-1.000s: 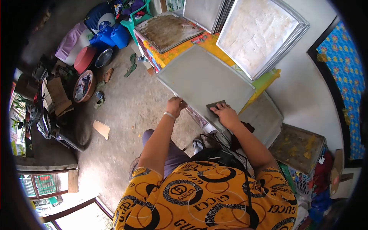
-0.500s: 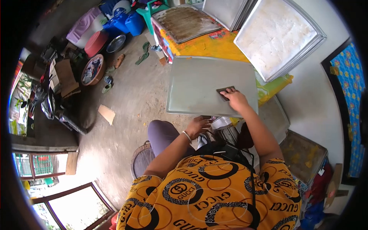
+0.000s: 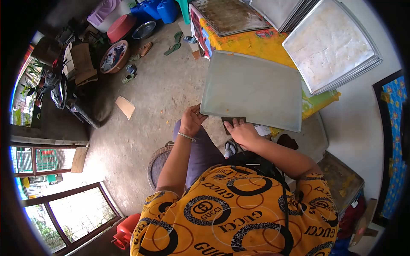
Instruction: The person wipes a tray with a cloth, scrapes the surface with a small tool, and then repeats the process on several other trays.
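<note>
A grey metal tray lies tilted at the edge of a table with a yellow cloth. At the tray's near left corner is my left hand, its fingers touching the rim and partly hidden beneath it. My right hand presses a dark flat scraper or pad against the tray's near edge. The tray's surface looks mostly smooth, with a small brown spot near that edge.
Stacked metal trays lean at the right, and a brown stained tray lies at the back. A round wooden stool stands by my leg. Slippers, basins and a motorcycle are at the left.
My right hand has moved with the dark pad from the tray's middle to its near edge. My left hand has shifted left to the tray's corner. The view has turned a little.
</note>
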{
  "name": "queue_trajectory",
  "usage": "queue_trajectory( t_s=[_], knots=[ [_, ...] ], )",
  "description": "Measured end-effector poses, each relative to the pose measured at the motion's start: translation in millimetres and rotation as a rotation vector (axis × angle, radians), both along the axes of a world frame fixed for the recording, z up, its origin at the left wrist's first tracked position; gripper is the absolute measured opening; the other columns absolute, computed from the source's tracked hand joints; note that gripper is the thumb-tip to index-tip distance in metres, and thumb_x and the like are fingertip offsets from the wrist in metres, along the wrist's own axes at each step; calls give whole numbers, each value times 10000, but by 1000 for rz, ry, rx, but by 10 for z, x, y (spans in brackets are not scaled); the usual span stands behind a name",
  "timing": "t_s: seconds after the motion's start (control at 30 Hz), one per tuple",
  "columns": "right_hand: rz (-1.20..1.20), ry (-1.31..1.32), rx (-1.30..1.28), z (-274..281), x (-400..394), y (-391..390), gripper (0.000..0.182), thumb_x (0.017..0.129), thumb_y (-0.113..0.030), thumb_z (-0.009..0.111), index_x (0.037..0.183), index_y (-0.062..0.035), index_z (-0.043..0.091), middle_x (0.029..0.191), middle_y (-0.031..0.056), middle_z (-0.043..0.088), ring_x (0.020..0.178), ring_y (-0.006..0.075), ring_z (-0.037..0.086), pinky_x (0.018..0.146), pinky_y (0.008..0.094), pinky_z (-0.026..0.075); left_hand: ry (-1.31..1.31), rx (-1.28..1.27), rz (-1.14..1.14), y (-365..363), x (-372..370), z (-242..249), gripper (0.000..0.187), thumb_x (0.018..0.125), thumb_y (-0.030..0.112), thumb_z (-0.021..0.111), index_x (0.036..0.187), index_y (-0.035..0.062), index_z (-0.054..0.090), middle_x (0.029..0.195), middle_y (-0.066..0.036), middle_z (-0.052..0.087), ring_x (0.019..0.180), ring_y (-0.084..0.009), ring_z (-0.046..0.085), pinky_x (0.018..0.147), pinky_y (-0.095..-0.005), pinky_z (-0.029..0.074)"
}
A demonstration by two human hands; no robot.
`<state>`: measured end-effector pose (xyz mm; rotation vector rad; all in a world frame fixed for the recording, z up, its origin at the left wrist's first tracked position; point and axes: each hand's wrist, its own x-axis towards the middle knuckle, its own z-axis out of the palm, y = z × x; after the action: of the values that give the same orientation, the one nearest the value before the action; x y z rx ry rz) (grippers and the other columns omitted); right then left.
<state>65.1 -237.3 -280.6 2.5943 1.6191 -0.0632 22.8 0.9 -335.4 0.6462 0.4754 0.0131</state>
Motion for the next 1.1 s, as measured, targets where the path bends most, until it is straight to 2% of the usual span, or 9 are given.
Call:
queue_trajectory(
  t_s=[0.27, 0.43, 0.6, 0.7, 0.8, 0.87, 0.9, 0.97, 1.1],
  knots=[
    [-200, 77, 105, -17, 900, 669, 211, 871, -116, 459, 1039, -39, 563, 834, 174, 631, 760, 313, 651, 570, 403, 529, -18, -32, -18, -18, -28, -32, 477, 930, 232, 296, 1233, -111, 428, 1215, -196, 542, 1097, -313, 547, 1006, -438, 396],
    [-79, 150, -178, 81, 262, 621, 391, 902, -121, 401, 1285, -74, 461, 1112, 309, 530, 901, 417, 615, 692, 469, 546, -11, -39, -33, 33, -16, -44, 492, 925, 251, 316, 1256, -94, 430, 1230, -181, 540, 1112, -303, 538, 1023, -419, 374],
    [-315, 87, 5, -122, 1066, 876, 335, 937, -150, 358, 1224, -102, 524, 1042, 186, 595, 884, 329, 632, 712, 438, 528, -10, -40, -68, 21, -20, -60, 492, 924, 255, 317, 1252, -93, 434, 1228, -177, 543, 1123, -298, 529, 1025, -417, 368],
    [-290, 84, 110, -83, 1470, 832, 318, 934, -136, 369, 1209, -126, 528, 1028, 195, 588, 859, 329, 626, 686, 440, 525, -6, -81, -61, 43, -8, -177, 504, 926, 269, 314, 1259, -92, 428, 1235, -176, 538, 1120, -299, 528, 1025, -421, 366],
    [-251, 123, 30, -29, 953, 769, 292, 917, -147, 403, 1169, -73, 531, 1047, 223, 576, 883, 359, 617, 683, 441, 527, 7, -83, -55, 39, 0, -135, 509, 927, 284, 314, 1254, -88, 434, 1224, -178, 542, 1114, -298, 529, 1026, -421, 365],
    [-44, -62, 57, -192, 500, 658, 370, 863, -114, 446, 1227, -66, 487, 1060, 257, 552, 938, 409, 593, 718, 462, 534, -1, -100, -65, 51, -9, -112, 508, 930, 291, 315, 1249, -84, 440, 1218, -176, 545, 1117, -297, 527, 1025, -421, 365],
    [-21, 12, 26, -156, 372, 656, 402, 849, -110, 461, 1248, -61, 470, 1059, 260, 549, 951, 413, 587, 731, 469, 534, -3, -111, -71, 40, -9, -96, 508, 931, 294, 315, 1247, -82, 442, 1215, -174, 547, 1119, -297, 527, 1024, -421, 365],
    [-78, 28, -69, -17, 437, 795, 430, 845, -90, 447, 1274, -75, 466, 1124, 233, 545, 976, 367, 584, 733, 422, 543, 2, -99, -56, 11, -10, -40, 507, 932, 300, 317, 1246, -77, 447, 1210, -174, 549, 1118, -295, 527, 1022, -421, 365],
    [-314, -10, -12, -127, 1283, 1138, 389, 862, -105, 450, 1249, -79, 473, 1042, 202, 579, 870, 340, 620, 653, 405, 541, -10, -91, -74, 26, -34, -20, 523, 927, 326, 340, 1258, -64, 449, 1198, -154, 560, 1114, -266, 533, 1014, -400, 370]
  ],
)
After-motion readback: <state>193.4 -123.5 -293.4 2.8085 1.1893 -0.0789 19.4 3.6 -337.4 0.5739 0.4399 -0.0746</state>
